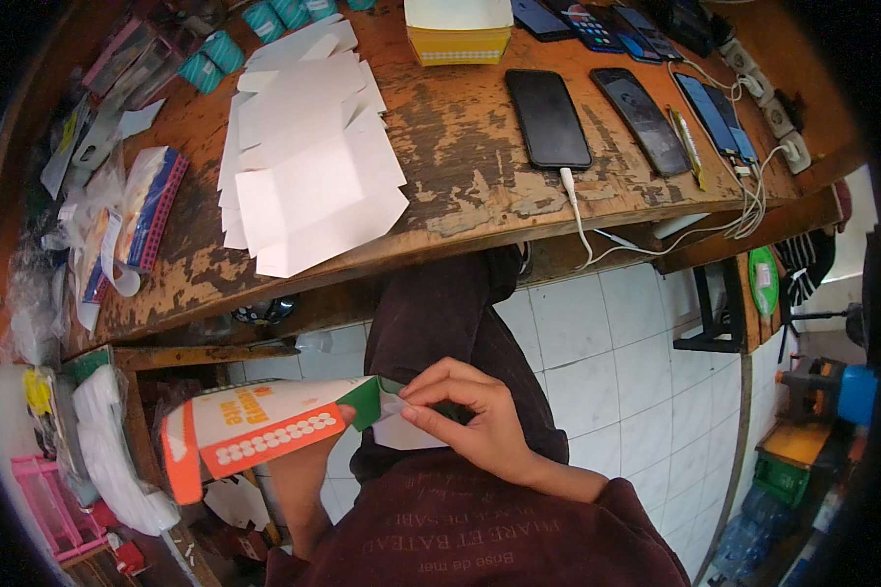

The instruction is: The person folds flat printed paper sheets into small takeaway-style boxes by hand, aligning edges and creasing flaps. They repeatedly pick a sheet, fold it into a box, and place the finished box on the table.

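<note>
A partly folded cardboard food box [274,411], orange, cream and green with printed lettering, is held above my lap. My left hand [335,430] grips it from below and behind; its thumb shows at the green edge, while the other fingers are hidden by the card. On the box's right end, my right hand [465,406] pinches a small flap between thumb and fingertips. A whitish panel of card hangs below that flap, over my dark trousers. On the worn wooden table [450,186] ahead lies a stack of flat white box blanks [313,166].
A yellow and white folded carton [460,34] stands at the table's far side. Several phones, one a black phone [548,117] on a white cable, lie to the right near a power strip [775,117]. Tissue packs [152,205] and plastic bags crowd the left; a pink rack [59,509] stands below.
</note>
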A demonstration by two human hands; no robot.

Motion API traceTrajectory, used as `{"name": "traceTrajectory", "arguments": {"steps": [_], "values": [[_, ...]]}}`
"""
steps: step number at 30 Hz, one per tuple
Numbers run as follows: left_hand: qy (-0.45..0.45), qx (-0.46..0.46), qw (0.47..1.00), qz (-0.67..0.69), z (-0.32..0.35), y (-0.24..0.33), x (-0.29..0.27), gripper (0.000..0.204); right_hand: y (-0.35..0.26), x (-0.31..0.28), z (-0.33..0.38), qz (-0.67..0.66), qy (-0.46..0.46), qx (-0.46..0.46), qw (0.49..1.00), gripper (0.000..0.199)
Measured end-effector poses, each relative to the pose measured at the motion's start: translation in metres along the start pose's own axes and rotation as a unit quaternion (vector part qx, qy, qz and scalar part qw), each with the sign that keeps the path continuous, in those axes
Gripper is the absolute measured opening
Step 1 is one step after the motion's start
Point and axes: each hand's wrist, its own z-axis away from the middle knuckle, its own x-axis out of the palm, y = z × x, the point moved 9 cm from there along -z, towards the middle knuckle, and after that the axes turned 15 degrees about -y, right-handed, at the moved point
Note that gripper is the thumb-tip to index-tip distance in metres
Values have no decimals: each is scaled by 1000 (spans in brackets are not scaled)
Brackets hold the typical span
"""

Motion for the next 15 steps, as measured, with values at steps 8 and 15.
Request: {"name": "traceTrajectory", "arguments": {"steps": [8,15], "values": [[3,84,983,163,1,4,35,49,-2,9,-2,-105,49,20,993,7],[-30,84,980,179,2,-18,47,43,-5,3,-4,-80,70,3,994,7]]}}
